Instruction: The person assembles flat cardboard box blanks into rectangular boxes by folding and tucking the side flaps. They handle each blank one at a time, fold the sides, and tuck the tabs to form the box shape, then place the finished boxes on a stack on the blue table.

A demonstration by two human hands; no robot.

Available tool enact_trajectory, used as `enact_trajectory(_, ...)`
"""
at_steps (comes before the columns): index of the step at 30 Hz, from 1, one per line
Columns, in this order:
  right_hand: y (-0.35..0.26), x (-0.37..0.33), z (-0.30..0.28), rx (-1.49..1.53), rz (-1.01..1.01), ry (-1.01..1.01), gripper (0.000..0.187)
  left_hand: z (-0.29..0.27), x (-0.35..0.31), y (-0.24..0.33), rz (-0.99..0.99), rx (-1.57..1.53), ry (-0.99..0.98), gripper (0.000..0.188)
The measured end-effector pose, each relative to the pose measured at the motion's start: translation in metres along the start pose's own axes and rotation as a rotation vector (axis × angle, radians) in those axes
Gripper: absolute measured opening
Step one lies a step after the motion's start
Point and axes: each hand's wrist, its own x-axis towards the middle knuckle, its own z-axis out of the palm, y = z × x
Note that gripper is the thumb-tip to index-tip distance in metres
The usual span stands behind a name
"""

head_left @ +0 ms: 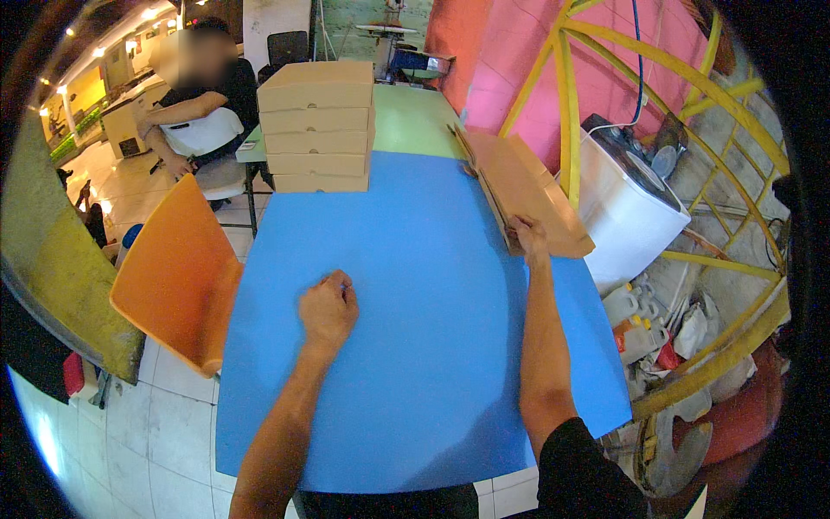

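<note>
My right hand [529, 237] grips the near edge of a flat brown cardboard sheet [532, 186], which looks like an unfolded box. More than one layer shows along its left edge, and it lies tilted over the right side of the blue table [406, 285]. My left hand [328, 308] is curled into a loose fist above the middle of the table, with nothing visible in it. At the far left of the table stands a neat stack of several closed cardboard boxes [316, 143].
An orange chair [180, 277] stands against the table's left side. Behind it sits another person [207, 95] on a chair. To the right are a white washing machine [627, 203], yellow metal bars [566, 104] and plastic jugs [635, 333]. A green tabletop [415, 121] adjoins the far end.
</note>
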Motion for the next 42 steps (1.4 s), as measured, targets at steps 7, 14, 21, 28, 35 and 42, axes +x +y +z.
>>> enact_trajectory(7,0.002,0.0,0.001,0.14,0.144,0.063,0.019,0.001,-0.001,0.0,0.001,-0.016,0.041,0.007)
enact_trajectory(14,0.04,0.025,-0.014,0.004,-0.237,0.108,0.028,0.008,-0.003,-0.005,-0.008,-0.016,0.013,0.011)
enact_trajectory(21,0.028,0.001,-0.002,-0.328,-0.457,0.149,0.033,0.008,-0.004,-0.002,-0.043,-0.012,0.027,0.009)
enact_trajectory(28,0.054,0.017,-0.003,-0.517,-0.421,0.17,0.03,0.007,-0.006,-0.002,-0.049,-0.023,0.033,0.009)
enact_trajectory(35,0.066,0.044,-0.013,-0.453,-0.457,0.199,0.028,0.01,-0.005,-0.003,-0.06,-0.031,-0.001,0.011)
enact_trajectory(42,0.054,0.046,-0.02,-0.455,-0.414,0.195,0.029,0.008,-0.003,-0.003,-0.066,-0.052,-0.027,0.011)
